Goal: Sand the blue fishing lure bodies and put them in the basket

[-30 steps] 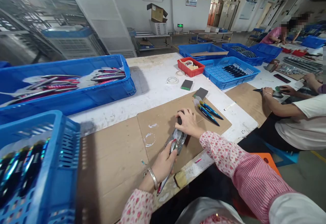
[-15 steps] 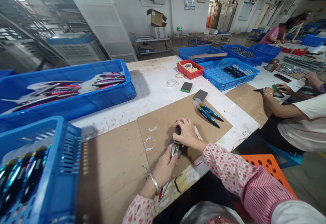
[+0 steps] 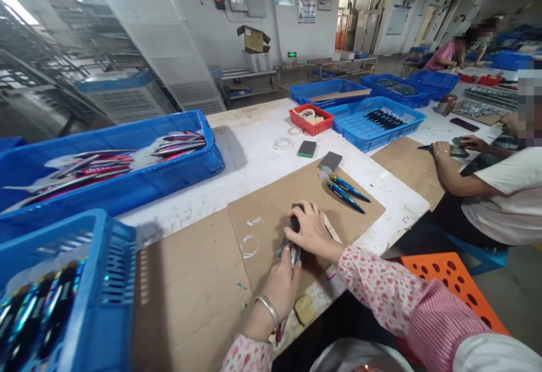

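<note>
Lure point(image 3: 293, 255), pinched in left hand point(image 3: 282, 286), crosses cardboard's point(image 3: 273, 205) near edge, room leftward; right hand point(image 3: 312, 231) grips block point(image 3: 295, 220).

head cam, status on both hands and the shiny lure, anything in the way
Left hand gripping shiny lure. Right hand over dark block, close to left. Two blue lures off right, apart from both hands.
</note>
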